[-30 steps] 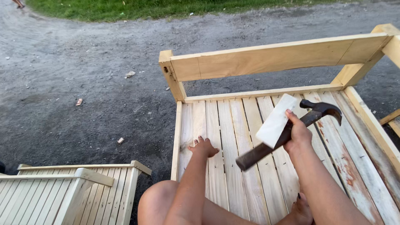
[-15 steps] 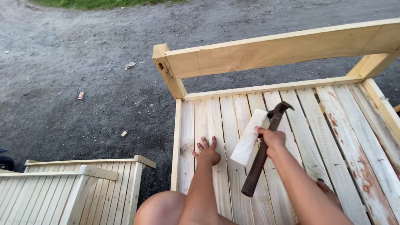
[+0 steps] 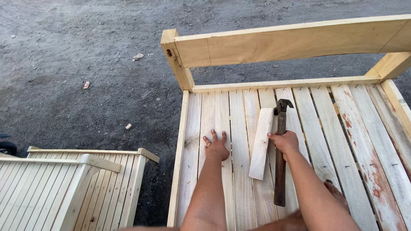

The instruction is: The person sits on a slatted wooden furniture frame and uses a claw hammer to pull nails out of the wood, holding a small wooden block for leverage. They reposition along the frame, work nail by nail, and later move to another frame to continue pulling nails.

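My left hand [image 3: 217, 146] lies flat, fingers spread, on the pale slats of a wooden frame [image 3: 239, 124]. My right hand [image 3: 284, 142] grips the dark handle of a claw hammer [image 3: 280, 159], whose head points away from me and rests low over the slats. A short pale wood strip [image 3: 260, 143] lies along the slats between my two hands, touching the fingers of my right hand. My bare foot [image 3: 336, 193] rests on the slats near the right forearm.
The frame's raised end rail [image 3: 295, 42] crosses the top on two corner posts. A second slatted wooden frame [image 3: 72, 184] stands at lower left. Dark gravel ground [image 3: 85, 64] with small wood scraps lies beyond. Rusty stains mark the right slats [image 3: 364, 141].
My right hand has swung the hammer and the wood strip down from a raised tilt to lie along the slats. My left hand has stayed flat in place.
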